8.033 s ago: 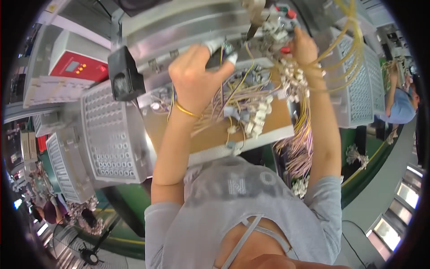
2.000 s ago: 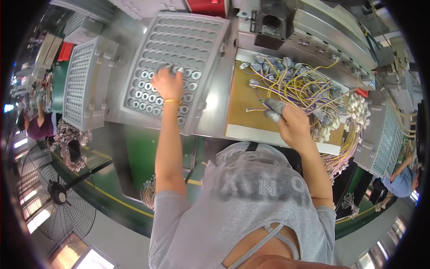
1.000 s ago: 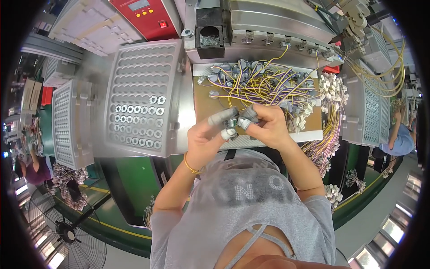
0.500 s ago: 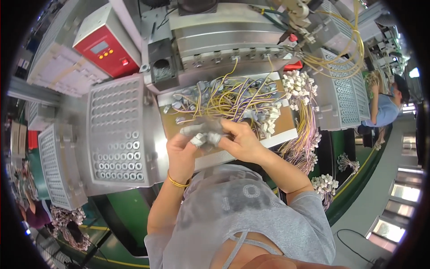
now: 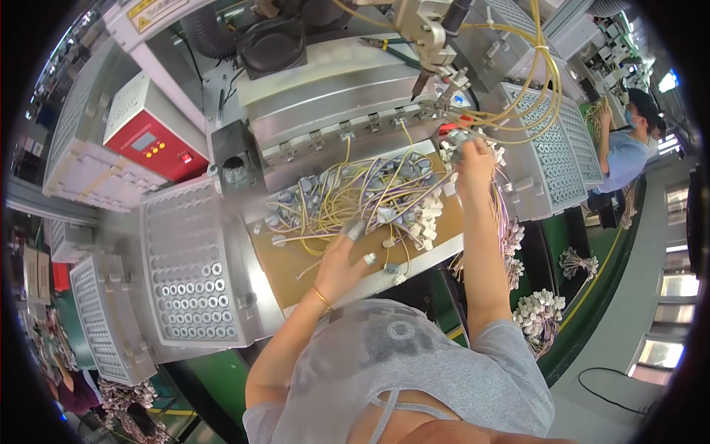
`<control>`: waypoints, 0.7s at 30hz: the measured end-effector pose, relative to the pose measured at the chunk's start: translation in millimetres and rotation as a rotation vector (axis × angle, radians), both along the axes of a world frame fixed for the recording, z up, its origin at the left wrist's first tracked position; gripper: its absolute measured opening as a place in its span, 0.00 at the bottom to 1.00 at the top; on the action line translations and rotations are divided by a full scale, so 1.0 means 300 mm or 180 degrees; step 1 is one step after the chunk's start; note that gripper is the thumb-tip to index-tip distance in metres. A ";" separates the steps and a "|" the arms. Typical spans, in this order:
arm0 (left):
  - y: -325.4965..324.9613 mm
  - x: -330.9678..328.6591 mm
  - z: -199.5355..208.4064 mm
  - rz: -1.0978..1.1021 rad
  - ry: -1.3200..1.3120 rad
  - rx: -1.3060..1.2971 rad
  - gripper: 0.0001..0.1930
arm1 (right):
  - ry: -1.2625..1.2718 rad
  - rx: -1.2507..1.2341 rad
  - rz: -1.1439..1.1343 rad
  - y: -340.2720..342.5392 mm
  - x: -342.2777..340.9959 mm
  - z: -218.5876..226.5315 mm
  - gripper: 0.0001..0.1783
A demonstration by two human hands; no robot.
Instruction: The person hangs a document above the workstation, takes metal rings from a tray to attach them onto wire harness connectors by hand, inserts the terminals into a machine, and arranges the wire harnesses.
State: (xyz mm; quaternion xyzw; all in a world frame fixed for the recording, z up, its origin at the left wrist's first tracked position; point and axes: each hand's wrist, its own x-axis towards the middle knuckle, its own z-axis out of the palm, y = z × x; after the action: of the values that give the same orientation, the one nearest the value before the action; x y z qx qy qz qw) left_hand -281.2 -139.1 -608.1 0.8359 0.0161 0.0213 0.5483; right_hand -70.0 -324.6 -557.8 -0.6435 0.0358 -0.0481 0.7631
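My left hand reaches over the near edge of a tangled pile of yellow and purple wires with grey and white connectors. Its thumb and index finger are spread apart, with pale covers on the fingertips, and nothing shows between them. My right hand is stretched out to the far right, beside the end of the metal fixture. Its fingers are bunched together and blurred at the tips; what they hold, if anything, cannot be made out. White connectors lie at the pile's right side.
A grey tray with rows of metal rings stands at the left, below a red-fronted control box. A soldering-type tip hangs over the fixture. Bundled wires hang off the right edge. Another person works at far right.
My hands were together over the near edge of the pile and have parted. The right went far and right; the left came down over the near edge of the pile. The whole view has shifted.
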 end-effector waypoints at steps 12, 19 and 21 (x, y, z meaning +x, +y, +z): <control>-0.009 0.001 0.016 0.0131 -0.0170 0.0248 0.27 | 0.0127 0.0721 0.0150 0.150 0.069 -0.070 0.03; 0.010 0.000 0.072 0.0250 -0.0138 0.0121 0.21 | 0.0203 0.0736 0.0384 0.142 0.108 -0.091 0.08; 0.020 -0.010 0.083 0.0284 -0.0211 0.0207 0.20 | 0.0226 0.0650 0.0380 0.132 0.110 -0.103 0.08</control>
State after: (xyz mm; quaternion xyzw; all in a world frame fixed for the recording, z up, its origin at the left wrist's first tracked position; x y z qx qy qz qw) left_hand -284.2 -133.2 -583.1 0.8505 0.0344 0.0739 0.5196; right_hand -37.1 -285.1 -588.8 -0.5647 0.0291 0.0241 0.8244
